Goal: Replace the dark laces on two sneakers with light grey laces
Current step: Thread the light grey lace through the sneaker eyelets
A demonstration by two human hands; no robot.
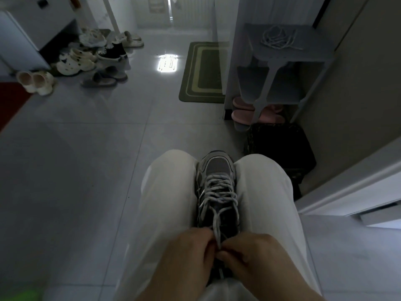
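A pale tiled floor [76, 159] fills the view. The person's legs in white trousers [169, 192] stretch over its near edge. A grey shoe rack [280, 59] stands at the floor's right edge against the wall, with a green mat [195, 83] just beside it. A heap of shoes [86, 55] lies at the far left corner. A grey sneaker [217, 168] is wedged between the thighs with its toe pointing away. The left hand [188, 253] and right hand [249, 250] meet at its tongue. Each grip is closed to a tight pinch on an end of the light grey lace [217, 192], which is threaded through the eyelets. A loose coil of pale cord [277, 39] lies on the rack's top shelf.
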